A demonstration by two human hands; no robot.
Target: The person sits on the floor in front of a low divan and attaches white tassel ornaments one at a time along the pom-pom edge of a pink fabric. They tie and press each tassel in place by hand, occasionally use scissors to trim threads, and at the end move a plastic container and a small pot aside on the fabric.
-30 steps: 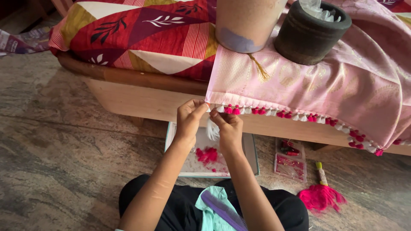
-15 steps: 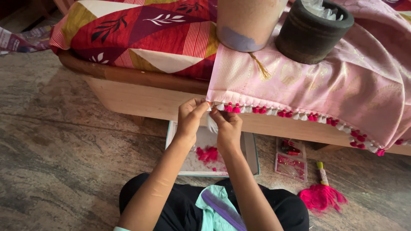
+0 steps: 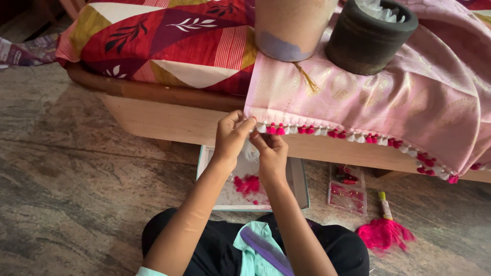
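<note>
A pink silky cloth (image 3: 388,97) hangs over the edge of a low bed, its hem lined with small red and white tassels (image 3: 327,132). My left hand (image 3: 230,135) pinches the hem's left corner between thumb and fingers. My right hand (image 3: 271,151) sits just right of it and below, fingers closed on a white tassel thread at the same corner. Both hands touch each other at the hem.
A shallow box (image 3: 296,184) with white and pink thread lies on the stone floor under my hands. A clear packet (image 3: 348,191) and a pink thread bundle (image 3: 383,232) lie to the right. A dark stone mortar (image 3: 368,38) and a tan pot (image 3: 291,25) weigh the cloth down. A purple comb (image 3: 266,250) rests on my lap.
Both hands stay at the hem's left corner with only small finger movements. The view has shifted slightly.
</note>
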